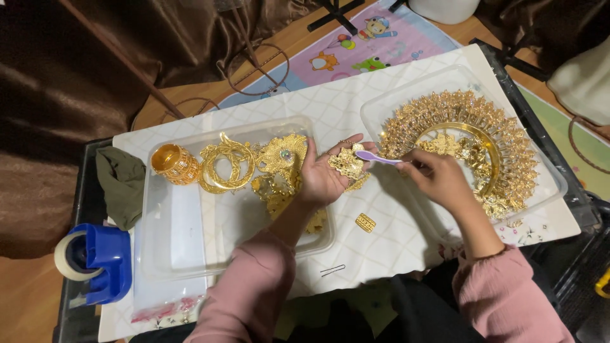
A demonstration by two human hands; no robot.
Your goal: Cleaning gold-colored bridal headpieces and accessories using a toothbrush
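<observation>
My left hand lies palm up over the right end of a clear plastic tray and holds a small gold filigree ornament. My right hand grips a small purple brush whose head touches that ornament. In the left tray lie a gold cuff, a gold ring-shaped piece and other gold ornaments. A large gold crown-like headpiece fills a second clear tray just behind my right hand.
A small gold rectangular piece and a dark hairpin lie on the white patterned tabletop. A blue tape dispenser and a dark green cloth sit at the left edge. Brown fabric hangs at far left.
</observation>
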